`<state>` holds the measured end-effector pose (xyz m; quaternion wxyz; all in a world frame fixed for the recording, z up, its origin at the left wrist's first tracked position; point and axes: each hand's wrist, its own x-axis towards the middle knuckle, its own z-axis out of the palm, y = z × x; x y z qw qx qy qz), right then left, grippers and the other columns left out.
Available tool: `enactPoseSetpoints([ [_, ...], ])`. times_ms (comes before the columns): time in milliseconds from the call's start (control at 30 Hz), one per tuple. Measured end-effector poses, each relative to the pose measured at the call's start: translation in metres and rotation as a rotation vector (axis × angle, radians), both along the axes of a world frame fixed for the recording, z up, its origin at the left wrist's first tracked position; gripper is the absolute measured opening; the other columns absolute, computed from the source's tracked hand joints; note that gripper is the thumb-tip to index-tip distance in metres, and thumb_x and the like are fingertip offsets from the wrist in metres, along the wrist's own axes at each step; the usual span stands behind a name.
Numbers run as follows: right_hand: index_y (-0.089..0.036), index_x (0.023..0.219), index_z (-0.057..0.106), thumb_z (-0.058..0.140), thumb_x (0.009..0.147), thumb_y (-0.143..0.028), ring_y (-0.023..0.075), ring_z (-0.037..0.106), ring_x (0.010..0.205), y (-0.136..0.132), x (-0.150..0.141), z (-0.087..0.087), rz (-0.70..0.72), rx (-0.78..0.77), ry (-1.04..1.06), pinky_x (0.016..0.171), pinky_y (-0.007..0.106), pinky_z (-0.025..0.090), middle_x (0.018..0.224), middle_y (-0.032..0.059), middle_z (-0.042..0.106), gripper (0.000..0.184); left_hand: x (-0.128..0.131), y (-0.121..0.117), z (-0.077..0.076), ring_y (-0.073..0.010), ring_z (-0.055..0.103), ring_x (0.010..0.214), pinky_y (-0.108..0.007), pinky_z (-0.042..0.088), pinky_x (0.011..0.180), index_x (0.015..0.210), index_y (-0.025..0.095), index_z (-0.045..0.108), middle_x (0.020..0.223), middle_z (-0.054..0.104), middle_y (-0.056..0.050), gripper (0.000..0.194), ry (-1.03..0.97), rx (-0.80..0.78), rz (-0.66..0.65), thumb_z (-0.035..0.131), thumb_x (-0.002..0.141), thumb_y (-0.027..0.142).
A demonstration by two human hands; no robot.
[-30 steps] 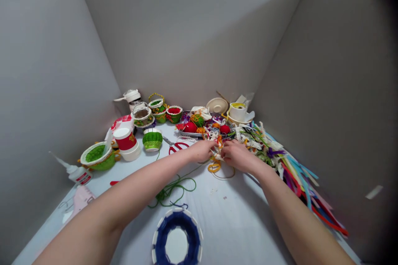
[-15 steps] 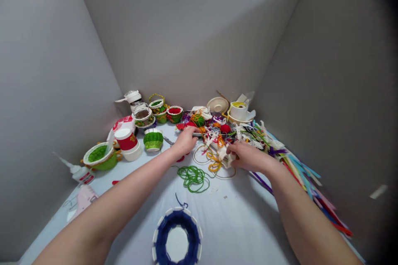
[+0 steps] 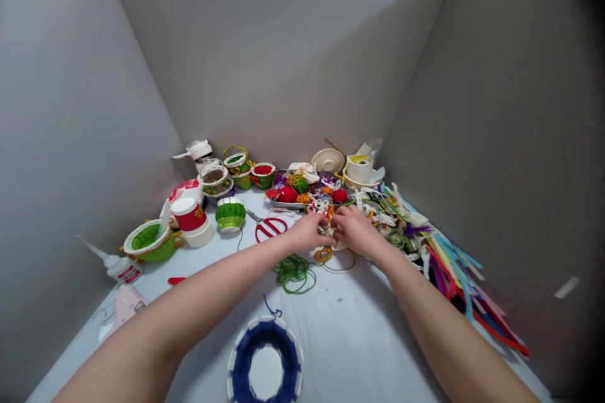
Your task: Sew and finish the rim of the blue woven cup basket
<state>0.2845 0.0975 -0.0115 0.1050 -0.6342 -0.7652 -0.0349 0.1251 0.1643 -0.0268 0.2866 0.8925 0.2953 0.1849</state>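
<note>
My left hand (image 3: 307, 233) and my right hand (image 3: 352, 232) meet over a tangle of white lace and orange cord (image 3: 326, 217) in front of a metal tray (image 3: 288, 204). Both hands have their fingers pinched into that tangle; what exactly each pinches is too small to tell. An orange cord loop (image 3: 324, 255) lies just below the hands. A bundle of green yarn (image 3: 293, 272) lies on the table under my left wrist. Red-handled scissors (image 3: 269, 227) lie left of my left hand. A paper cup wrapped in blue yarn (image 3: 265, 365) stands near me.
Green decorated cup baskets (image 3: 230, 214) (image 3: 149, 240), a red paper cup (image 3: 189, 214), a glue bottle (image 3: 118, 267) and small baskets (image 3: 236, 164) stand at the left. Coloured paper strips and lace (image 3: 439, 258) are piled along the right wall. Grey walls enclose the table.
My left hand came back from the tray's left end to join my right hand at the tangle. The green yarn bundle now lies loose on the table.
</note>
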Motion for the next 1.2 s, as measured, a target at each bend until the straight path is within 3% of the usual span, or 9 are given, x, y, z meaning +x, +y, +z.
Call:
enactPoseSetpoints([
  [167, -0.018, 0.083, 0.064, 0.052, 0.084, -0.023, 0.0171, 0.054, 0.078, 0.002, 0.007, 0.009, -0.003, -0.012, 0.170, 0.067, 0.025, 0.036, 0.080, 0.0046, 0.064, 0.014, 0.006, 0.005, 0.002, -0.0157, 0.056, 0.071, -0.025, 0.040, 0.063, 0.085, 0.015, 0.066, 0.080, 0.067, -0.003, 0.019, -0.016, -0.031, 0.068, 0.056, 0.077, 0.029],
  [367, -0.018, 0.081, 0.065, 0.045, 0.088, -0.031, 0.0154, 0.056, 0.072, -0.002, 0.012, 0.019, -0.019, -0.059, 0.323, 0.063, 0.023, 0.036, 0.082, 0.0046, 0.068, 0.025, -0.003, 0.016, 0.010, -0.0169, 0.055, 0.069, -0.026, 0.039, 0.065, 0.077, 0.014, 0.069, 0.077, 0.068, -0.006, 0.024, 0.015, -0.040, 0.190, 0.049, 0.079, 0.026],
  [500, -0.017, 0.079, 0.064, 0.047, 0.087, -0.033, 0.0151, 0.056, 0.067, -0.005, 0.012, 0.022, -0.052, -0.144, 0.318, 0.059, 0.023, 0.035, 0.079, 0.0049, 0.068, 0.025, -0.008, 0.018, 0.011, -0.0182, 0.056, 0.071, -0.028, 0.041, 0.068, 0.078, 0.014, 0.070, 0.077, 0.068, -0.008, 0.022, 0.012, -0.048, 0.259, 0.051, 0.076, 0.024],
  [700, -0.019, 0.086, 0.064, 0.048, 0.085, -0.030, 0.0156, 0.057, 0.069, -0.004, 0.025, 0.025, -0.203, -0.029, 0.295, 0.059, 0.024, 0.034, 0.081, 0.0049, 0.068, 0.020, -0.023, 0.031, 0.018, -0.0160, 0.061, 0.076, -0.024, 0.044, 0.072, 0.082, 0.016, 0.072, 0.082, 0.071, -0.003, 0.023, -0.056, -0.168, 0.129, 0.060, 0.074, 0.034],
  [833, -0.019, 0.084, 0.065, 0.048, 0.084, -0.027, 0.0153, 0.057, 0.067, -0.007, 0.030, 0.030, -0.190, -0.061, 0.281, 0.059, 0.024, 0.034, 0.081, 0.0045, 0.068, 0.020, -0.031, 0.040, 0.023, -0.0175, 0.061, 0.089, -0.027, 0.044, 0.083, 0.089, 0.013, 0.071, 0.094, 0.071, -0.007, 0.030, -0.160, -0.189, 0.243, 0.052, 0.081, 0.035],
  [933, -0.020, 0.082, 0.066, 0.050, 0.082, -0.029, 0.0149, 0.055, 0.065, -0.012, 0.032, 0.034, -0.141, -0.161, 0.249, 0.057, 0.023, 0.033, 0.076, 0.0032, 0.067, 0.019, -0.036, 0.040, 0.026, -0.0168, 0.062, 0.084, -0.027, 0.046, 0.077, 0.093, 0.012, 0.068, 0.096, 0.069, -0.009, 0.031, -0.183, -0.224, 0.284, 0.051, 0.082, 0.036],
  [1033, -0.020, 0.079, 0.066, 0.051, 0.082, -0.032, 0.0143, 0.054, 0.062, -0.015, 0.033, 0.037, -0.061, -0.230, 0.241, 0.055, 0.023, 0.032, 0.072, 0.0020, 0.066, 0.019, -0.043, 0.036, 0.027, -0.0126, 0.061, 0.062, -0.024, 0.045, 0.058, 0.098, 0.014, 0.066, 0.088, 0.070, -0.006, 0.032, -0.105, -0.339, 0.153, 0.058, 0.078, 0.038],
  [1100, -0.020, 0.079, 0.065, 0.050, 0.084, -0.032, 0.0146, 0.054, 0.064, -0.014, 0.032, 0.037, -0.054, -0.161, 0.250, 0.057, 0.023, 0.034, 0.074, 0.0026, 0.066, 0.020, -0.047, 0.031, 0.026, -0.0120, 0.061, 0.056, -0.023, 0.044, 0.053, 0.101, 0.016, 0.065, 0.088, 0.070, -0.005, 0.033, 0.015, -0.427, -0.010, 0.061, 0.076, 0.038],
  [1200, -0.019, 0.077, 0.063, 0.049, 0.085, -0.031, 0.0164, 0.055, 0.073, -0.011, 0.028, 0.036, -0.037, -0.013, 0.264, 0.065, 0.024, 0.036, 0.079, 0.0044, 0.065, 0.021, -0.047, 0.023, 0.025, -0.0174, 0.066, 0.075, -0.027, 0.048, 0.068, 0.102, 0.017, 0.065, 0.099, 0.069, -0.006, 0.035, 0.137, -0.333, -0.087, 0.062, 0.074, 0.039],
])
